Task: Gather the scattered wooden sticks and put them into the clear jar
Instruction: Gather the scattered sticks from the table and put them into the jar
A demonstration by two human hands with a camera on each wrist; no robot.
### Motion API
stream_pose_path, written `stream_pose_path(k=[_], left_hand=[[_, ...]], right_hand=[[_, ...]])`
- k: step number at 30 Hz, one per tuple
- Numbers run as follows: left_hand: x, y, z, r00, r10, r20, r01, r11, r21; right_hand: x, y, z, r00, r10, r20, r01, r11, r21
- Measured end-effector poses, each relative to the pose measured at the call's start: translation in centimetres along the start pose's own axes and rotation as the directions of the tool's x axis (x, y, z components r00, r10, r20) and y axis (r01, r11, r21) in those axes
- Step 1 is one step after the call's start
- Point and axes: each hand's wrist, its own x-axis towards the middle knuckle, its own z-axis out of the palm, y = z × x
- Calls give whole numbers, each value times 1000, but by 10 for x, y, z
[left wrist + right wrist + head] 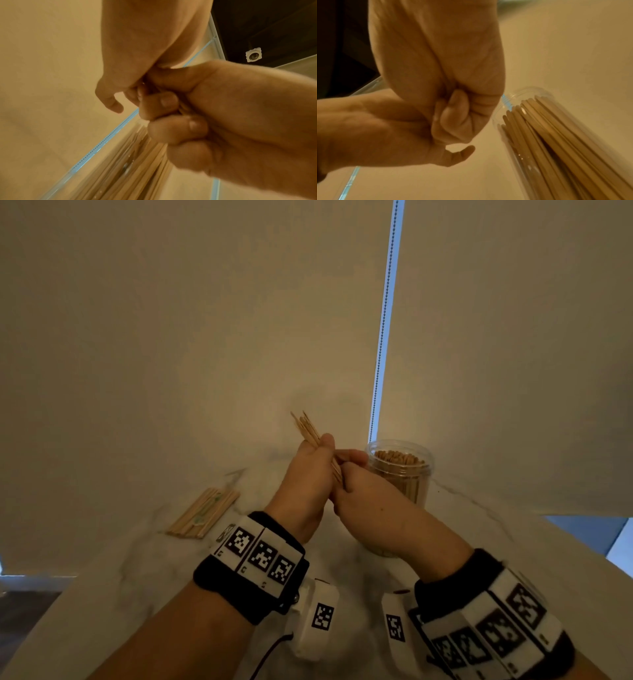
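Note:
A bundle of thin wooden sticks (306,425) is held up above the table, its tips pointing up and away. My left hand (321,449) grips the bundle around its middle. My right hand (346,471) curls round the lower end, pressed against the left hand. Just right of both hands stands the clear jar (400,470), open-topped and packed with upright sticks. A loose pile of sticks (205,512) lies on the table at the left. In the wrist views the two fists (171,117) (453,115) are locked together beside the jar (556,142), and the held sticks are mostly hidden.
The white marble table (137,563) ends at its left edge near the stick pile and at the right behind the jar. A roller blind with a bead chain (383,337) hangs behind the table.

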Motion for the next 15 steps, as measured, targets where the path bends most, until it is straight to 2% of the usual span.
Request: stream_pose_path(k=[2,4,9,12,15], left_hand=[[0,6,-3,996,-59,73,60,998,-11],[6,14,-10,993,-88,82,92,995,-46],[18,46,-51,990,-25,-140,-19,951,-308],[14,54,-58,995,-53,-79,37,981,-189],[6,47,-38,999,-53,-11,53,998,-37]], right_hand=[[0,3,2,1000,7,-21,-8,1000,-17],[-1,5,-2,1000,-4,21,4,1000,-13],[-9,0,-13,979,-8,205,20,998,-56],[-10,-4,-9,974,-20,227,34,998,-57],[-7,-1,-6,994,-29,101,38,996,-86]])
